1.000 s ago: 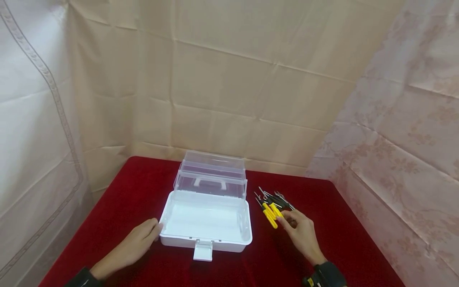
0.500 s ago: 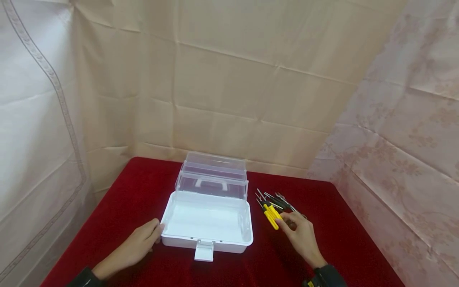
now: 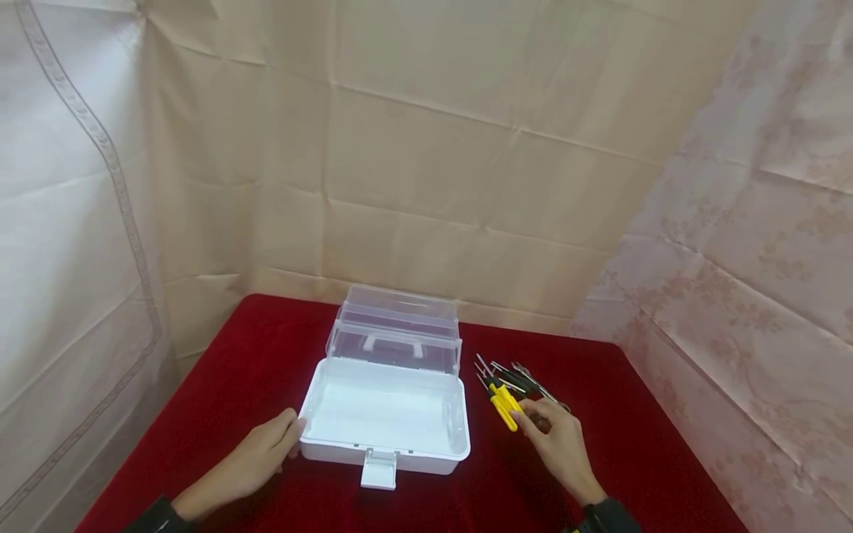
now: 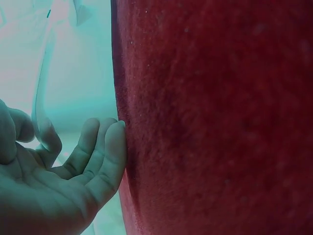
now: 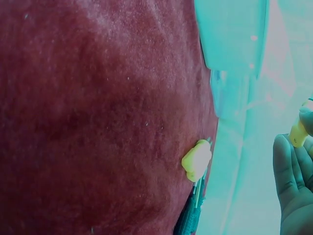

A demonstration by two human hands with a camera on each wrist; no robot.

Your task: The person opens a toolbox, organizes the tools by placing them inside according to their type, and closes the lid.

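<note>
The right grip [image 3: 556, 438] is clamped on at least 1 yellow tool [image 3: 509, 398], right of the white box [image 3: 335, 449]. Just beside it, a loose yellow handle [image 3: 504, 414] lies near some dark tools [image 3: 524, 379] on the red tabletop [image 3: 260, 348]. The left grip [image 3: 263, 453] pinches the box's left rim; its clear lid [image 3: 400, 323] is folded back.

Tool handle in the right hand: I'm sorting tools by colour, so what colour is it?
The tool handle is yellow, seen best in the head view.
</note>
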